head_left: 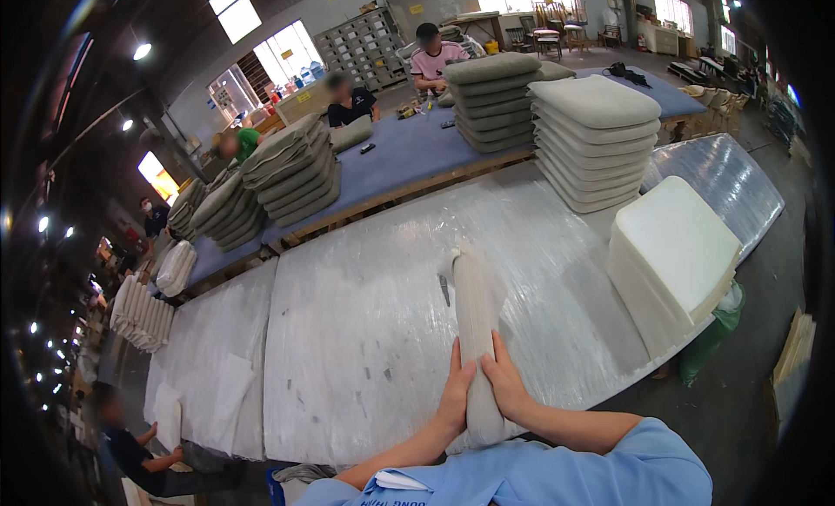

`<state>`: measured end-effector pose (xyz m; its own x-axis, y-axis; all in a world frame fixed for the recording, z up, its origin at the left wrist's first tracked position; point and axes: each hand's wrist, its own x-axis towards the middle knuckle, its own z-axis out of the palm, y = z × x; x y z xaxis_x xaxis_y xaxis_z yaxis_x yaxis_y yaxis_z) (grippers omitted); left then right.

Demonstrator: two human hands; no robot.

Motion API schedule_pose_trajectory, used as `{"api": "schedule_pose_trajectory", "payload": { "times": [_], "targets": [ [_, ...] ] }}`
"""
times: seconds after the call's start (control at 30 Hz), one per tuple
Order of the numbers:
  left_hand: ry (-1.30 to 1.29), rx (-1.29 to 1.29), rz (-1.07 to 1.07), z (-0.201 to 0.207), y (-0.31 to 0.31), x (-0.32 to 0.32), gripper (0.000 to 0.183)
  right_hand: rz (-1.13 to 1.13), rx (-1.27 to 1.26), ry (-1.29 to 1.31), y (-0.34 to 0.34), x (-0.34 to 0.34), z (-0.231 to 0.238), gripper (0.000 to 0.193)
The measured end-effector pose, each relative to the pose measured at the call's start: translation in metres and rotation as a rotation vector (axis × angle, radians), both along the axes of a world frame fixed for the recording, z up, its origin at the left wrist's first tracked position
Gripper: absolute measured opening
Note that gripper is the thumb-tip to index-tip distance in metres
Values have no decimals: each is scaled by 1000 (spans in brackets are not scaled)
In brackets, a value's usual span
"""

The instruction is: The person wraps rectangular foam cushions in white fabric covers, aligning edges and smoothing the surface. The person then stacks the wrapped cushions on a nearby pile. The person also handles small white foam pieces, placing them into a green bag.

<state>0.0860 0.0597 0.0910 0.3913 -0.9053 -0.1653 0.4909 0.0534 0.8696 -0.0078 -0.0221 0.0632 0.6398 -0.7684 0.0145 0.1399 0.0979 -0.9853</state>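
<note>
A light grey-beige seat cushion (475, 306) stands on its narrow edge in front of me, pointing away across the plastic-covered table (348, 332). My left hand (454, 393) presses against its left side, thumb near the top edge. On the opposite side my right hand (507, 380) presses in the same way, so the cushion is squeezed between both palms. Some thin, see-through wrap seems to hang at its far right side. Just left of the cushion lies a small dark tool (444, 289), too small to name for certain.
A tall stack of pale cushions (596, 140) stands at the far right, with white foam pads (674, 249) nearer. Beyond, a blue-topped table (391, 162) bears stacks of grey-green cushions (496, 101). Several people work around; one person (130, 441) handles a white piece at lower left.
</note>
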Motion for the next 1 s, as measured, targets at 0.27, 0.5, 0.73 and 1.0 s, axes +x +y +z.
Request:
{"api": "schedule_pose_trajectory", "payload": {
  "times": [0.27, 0.5, 0.73, 1.0],
  "targets": [
    [-160, -13, 5, -18, -2, 16, 83, -9, -91, -16, -12, 3, -23, 61],
    [-214, 133, -3, -8, -99, 57, 73, -81, -161, 36, -81, 22, -31, 55],
    [-200, 225, -1, -10, -168, 101, 54, -56, -112, 0, -84, 18, -28, 54],
    [-85, 187, 87, -12, -198, 116, 61, 69, 11, -28, -110, 6, -32, 50]
  ]
}}
